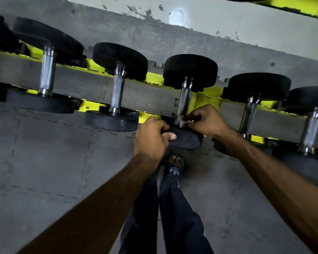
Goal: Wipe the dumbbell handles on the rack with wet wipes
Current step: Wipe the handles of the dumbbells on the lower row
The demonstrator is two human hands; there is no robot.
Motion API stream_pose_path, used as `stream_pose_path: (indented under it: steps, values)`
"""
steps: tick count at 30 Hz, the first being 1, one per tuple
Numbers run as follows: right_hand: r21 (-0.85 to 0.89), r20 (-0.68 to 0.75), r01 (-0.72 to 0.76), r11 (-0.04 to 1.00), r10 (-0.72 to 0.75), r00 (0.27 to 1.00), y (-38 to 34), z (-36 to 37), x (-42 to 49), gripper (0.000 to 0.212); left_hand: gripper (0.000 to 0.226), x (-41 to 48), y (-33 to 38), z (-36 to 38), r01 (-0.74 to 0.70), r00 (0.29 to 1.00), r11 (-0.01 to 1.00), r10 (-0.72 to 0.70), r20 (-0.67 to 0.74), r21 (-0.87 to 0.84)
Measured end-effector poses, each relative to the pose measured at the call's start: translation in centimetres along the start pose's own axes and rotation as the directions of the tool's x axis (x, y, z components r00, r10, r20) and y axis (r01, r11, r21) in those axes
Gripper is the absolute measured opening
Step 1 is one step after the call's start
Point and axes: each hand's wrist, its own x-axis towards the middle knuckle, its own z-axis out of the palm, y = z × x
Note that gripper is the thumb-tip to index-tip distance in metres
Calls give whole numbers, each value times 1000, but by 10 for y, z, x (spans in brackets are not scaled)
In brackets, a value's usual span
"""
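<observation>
Floor [44,153]: grey mats that lock together like a puzzle, filling the lower half of the frame.
Rack [207,98]: a yellow frame that crosses the picture from the middle left down to the right edge.
Other dumbbells [118,92]: they lie side by side on the rack, black heads and bare steel bars, to the left and right of centre.
Centre dumbbell [190,70]: the third from the left, in the middle of the frame. This is the one being worked on.
Left grip [151,138]: fingers curled over the near head [186,139] of the centre dumbbell, thumb on its edge, holding it steady.
Right grip [207,120]: fingertips pinch the wet wipe against the steel bar.
Handle [185,99]: knurled steel, its lower end just above centre covered by the wipe.
Wet wipe [181,121]: a small pale crumple at the near end of the handle, between the two grips.
Step in hand: wiping the third handle, it seems at its near end only.
Next move: probably to slide the wipe up along the bar toward the far head, turning it around the steel, while the left grip keeps the dumbbell from rolling.
</observation>
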Motion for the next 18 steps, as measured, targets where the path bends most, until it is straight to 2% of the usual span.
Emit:
stream_pose_path:
  steps: [2, 4, 7, 8, 10, 12, 13, 14, 17, 18]
  values:
    - [-149, 33, 191, 970, -188, 982, -17, -5, 1, 15, 26, 0, 0, 0, -10, 1000, 1000, 10, 1, 3]
    - [-310, 21, 326, 893, -337, 941, -26, -4, 7, 18, 25, 1, -1, -1, -17, 1000, 1000, 17, 7, 5]
    - [-379, -120, 248, 892, -313, 942, -32, -3, 15, 31, 24, 1, -2, -2, -32, 999, 999, 32, 28, 6]
    - [-397, -123, 239, 886, -309, 943, -35, -3, 16, 28, 24, 2, -3, -3, -40, 999, 999, 40, 34, 8]
    - [-407, 30, 282, 869, -296, 955, -41, -5, 15, 15, 24, 4, -4, -5, -54, 997, 998, 54, 54, 9]
    - [-424, 217, 336, 841, -266, 939, -42, -6, 13, 32, 25, 7, -4, -8, -65, 995, 998, 65, 76, 5]
    - [-429, 228, 327, 842, -250, 941, -41, -6, 14, 38, 25, 9, -5, -8, -71, 994, 997, 70, 86, 5]
    - [-406, 176, 293, 866, -240, 955, -41, -6, 16, 39, 26, 10, -5, -10, -76, 992, 997, 75, 96, 6]
    - [-299, -147, 117, 947, -167, 975, -38, -8, 16, 25, 27, 12, -4, -13, -91, 988, 996, 88, 130, 16]
    - [-304, -187, 83, 949, -145, 972, -39, -9, 13, 22, 27, 13, -4, -14, -94, 986, 995, 90, 142, 21]
